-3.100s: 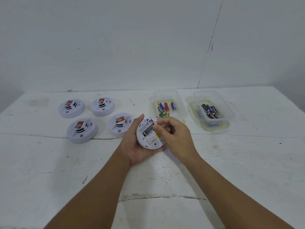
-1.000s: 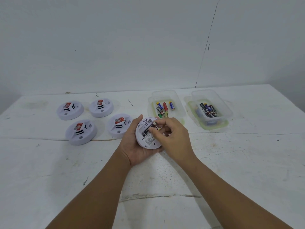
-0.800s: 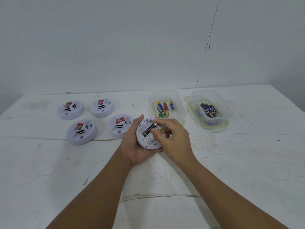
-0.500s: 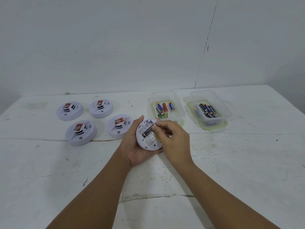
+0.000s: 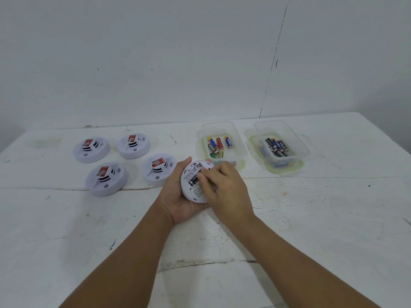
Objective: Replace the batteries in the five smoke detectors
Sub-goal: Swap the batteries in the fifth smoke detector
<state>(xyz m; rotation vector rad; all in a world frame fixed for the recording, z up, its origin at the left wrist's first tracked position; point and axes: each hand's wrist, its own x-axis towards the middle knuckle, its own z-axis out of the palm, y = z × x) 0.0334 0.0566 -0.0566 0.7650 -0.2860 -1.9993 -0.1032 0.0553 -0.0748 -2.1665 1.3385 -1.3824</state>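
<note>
My left hand (image 5: 178, 202) cups the detector (image 5: 193, 185) while my right hand (image 5: 224, 190), fingertips pinched, has just pressed the battery (image 5: 194, 180) flat into its bay, four detectors waiting at ten o'clock.

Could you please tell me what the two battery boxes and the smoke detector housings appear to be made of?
The two battery boxes: clear, thin plastic by the look, since the batteries show through their walls; the right one has a greenish rim. The smoke detectors, including the held detector: opaque white moulded plastic with a smooth matte finish, slotted vents and red stickers on those lying on the table.
</note>
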